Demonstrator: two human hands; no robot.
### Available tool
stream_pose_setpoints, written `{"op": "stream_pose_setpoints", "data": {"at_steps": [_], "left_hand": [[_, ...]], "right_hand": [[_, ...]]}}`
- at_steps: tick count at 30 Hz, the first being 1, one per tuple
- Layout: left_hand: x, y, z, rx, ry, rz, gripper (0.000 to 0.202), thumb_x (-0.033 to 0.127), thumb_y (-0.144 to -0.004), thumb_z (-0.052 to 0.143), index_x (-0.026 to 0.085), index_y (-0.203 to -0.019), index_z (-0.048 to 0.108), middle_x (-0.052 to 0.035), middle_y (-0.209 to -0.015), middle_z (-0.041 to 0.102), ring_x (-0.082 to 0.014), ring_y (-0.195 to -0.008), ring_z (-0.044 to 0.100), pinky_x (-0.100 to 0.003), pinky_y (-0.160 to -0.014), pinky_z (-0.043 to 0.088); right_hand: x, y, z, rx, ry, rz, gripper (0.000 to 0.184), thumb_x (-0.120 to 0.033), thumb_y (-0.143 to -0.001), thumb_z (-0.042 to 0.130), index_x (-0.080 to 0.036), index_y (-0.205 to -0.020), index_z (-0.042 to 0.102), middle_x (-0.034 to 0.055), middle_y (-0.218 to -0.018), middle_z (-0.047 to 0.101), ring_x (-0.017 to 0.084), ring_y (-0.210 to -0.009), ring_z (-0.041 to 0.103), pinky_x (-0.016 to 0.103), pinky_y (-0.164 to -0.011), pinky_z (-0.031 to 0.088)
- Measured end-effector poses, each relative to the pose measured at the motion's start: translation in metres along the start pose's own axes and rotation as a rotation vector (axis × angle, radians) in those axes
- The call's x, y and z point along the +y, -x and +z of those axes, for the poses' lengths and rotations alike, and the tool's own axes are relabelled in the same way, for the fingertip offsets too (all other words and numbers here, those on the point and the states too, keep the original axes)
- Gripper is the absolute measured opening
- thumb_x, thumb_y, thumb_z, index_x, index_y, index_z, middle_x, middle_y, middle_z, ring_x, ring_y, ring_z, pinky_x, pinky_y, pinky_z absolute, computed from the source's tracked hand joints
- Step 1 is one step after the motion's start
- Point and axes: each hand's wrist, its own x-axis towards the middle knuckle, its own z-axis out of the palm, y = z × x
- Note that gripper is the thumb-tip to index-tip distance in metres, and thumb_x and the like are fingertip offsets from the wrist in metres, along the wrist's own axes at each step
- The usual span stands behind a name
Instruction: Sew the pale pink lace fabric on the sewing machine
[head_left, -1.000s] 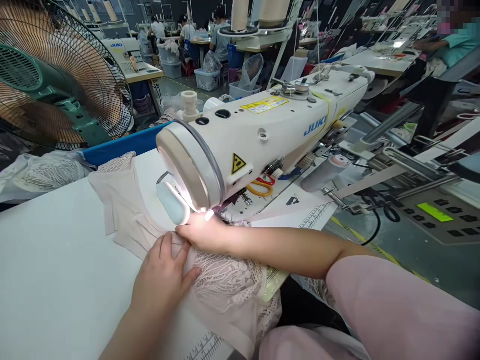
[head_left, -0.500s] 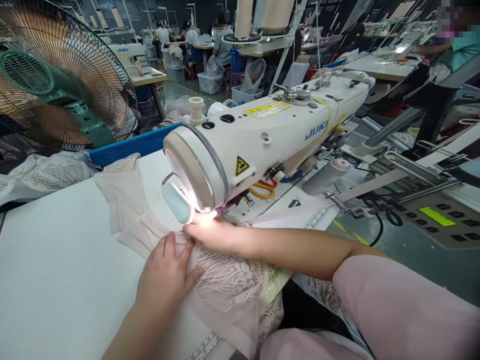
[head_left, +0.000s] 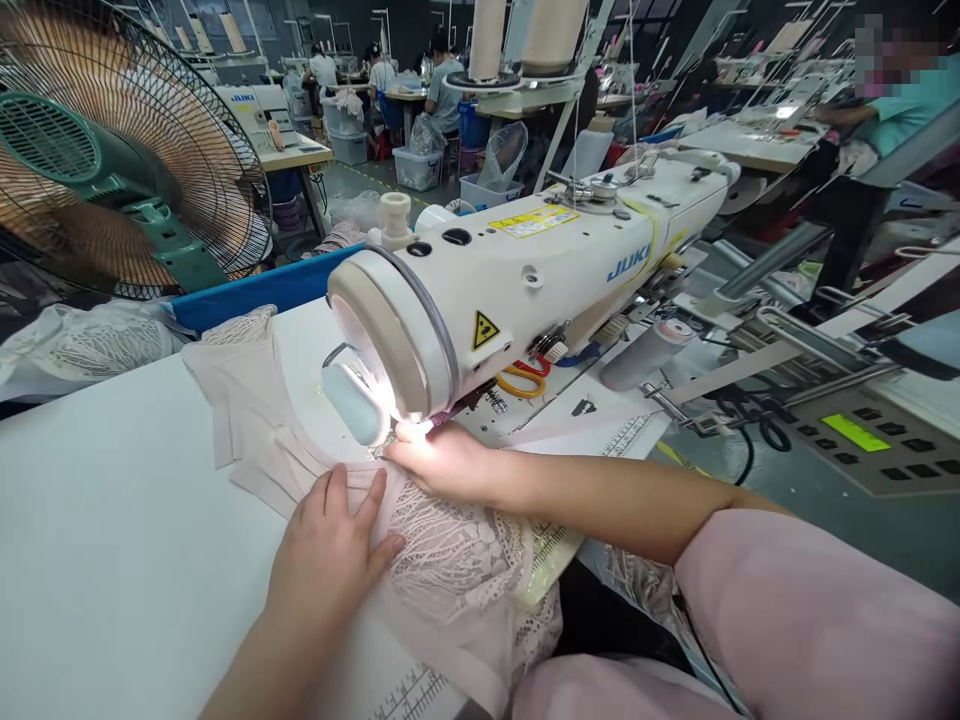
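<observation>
A white JUKI sewing machine [head_left: 525, 275] stands on the white table [head_left: 112, 560], its lamp lit over the needle area. Pale pink lace fabric [head_left: 450, 560] lies under the machine head and hangs over the table's near edge. My left hand [head_left: 330, 555] lies flat on the fabric, fingers spread, just left of the needle. My right hand [head_left: 442, 462] presses the fabric right below the lit machine head, brightly lit, fingers together on the cloth. A plain pink piece [head_left: 247, 420] trails away to the left behind the needle.
A green standing fan [head_left: 105, 150] is at the far left. Orange-handled scissors [head_left: 525, 380] lie on the machine bed. A control panel with a green display [head_left: 862, 435] sits at right. A bag of lace [head_left: 82, 345] lies behind the table. Other people work at distant stations.
My right hand has slid slightly right and closer under the machine head. My left hand stays flat on the fabric, nearly unmoved. The view shifted a little.
</observation>
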Motion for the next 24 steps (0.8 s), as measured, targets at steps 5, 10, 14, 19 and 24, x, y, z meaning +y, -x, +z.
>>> {"op": "stream_pose_setpoints", "data": {"at_steps": [5, 10, 14, 19, 24], "left_hand": [[-0.001, 0.000, 0.003, 0.021, -0.030, -0.001, 0.060, 0.055, -0.080, 0.049, 0.027, -0.133, 0.043, -0.0166, -0.130, 0.048, -0.0354, -0.120, 0.043, -0.044, -0.094, 0.041], [-0.007, 0.002, 0.012, 0.076, -0.002, 0.034, 0.059, 0.057, -0.082, 0.044, 0.029, -0.133, 0.043, -0.0155, -0.129, 0.049, -0.0351, -0.118, 0.044, -0.045, -0.092, 0.042], [-0.008, 0.002, 0.013, 0.065, 0.007, 0.031, 0.060, 0.057, -0.081, 0.045, 0.029, -0.134, 0.042, -0.0169, -0.130, 0.048, -0.0362, -0.119, 0.044, -0.046, -0.092, 0.042], [-0.003, 0.001, 0.003, -0.015, -0.001, -0.010, 0.059, 0.055, -0.082, 0.045, 0.027, -0.134, 0.042, -0.0192, -0.132, 0.045, -0.0357, -0.121, 0.042, -0.045, -0.094, 0.040], [0.001, 0.002, -0.005, -0.061, -0.034, -0.020, 0.058, 0.054, -0.083, 0.044, 0.027, -0.134, 0.042, -0.0186, -0.132, 0.045, -0.0341, -0.121, 0.042, -0.042, -0.092, 0.040]], "right_hand": [[0.003, 0.000, 0.011, 0.061, -0.016, 0.001, 0.021, -0.018, -0.084, 0.044, -0.019, -0.094, 0.062, 0.0057, -0.092, 0.057, 0.016, -0.069, 0.045, 0.027, -0.055, 0.030], [0.004, -0.009, 0.024, 0.112, -0.080, -0.030, 0.020, -0.023, -0.086, 0.044, -0.022, -0.095, 0.062, 0.0041, -0.092, 0.056, 0.015, -0.069, 0.045, 0.026, -0.055, 0.029], [0.005, -0.008, 0.016, 0.052, -0.030, -0.048, 0.020, -0.021, -0.085, 0.044, -0.019, -0.094, 0.062, 0.0054, -0.092, 0.057, 0.015, -0.068, 0.045, 0.026, -0.054, 0.029], [0.005, 0.004, -0.011, -0.101, 0.083, -0.027, 0.020, -0.012, -0.082, 0.046, -0.014, -0.089, 0.065, 0.0079, -0.086, 0.060, 0.016, -0.067, 0.047, 0.027, -0.053, 0.028], [0.004, 0.010, -0.011, -0.072, 0.039, 0.015, 0.022, -0.014, -0.080, 0.050, -0.016, -0.096, 0.065, 0.0062, -0.083, 0.061, 0.017, -0.069, 0.049, 0.027, -0.056, 0.031]]}}
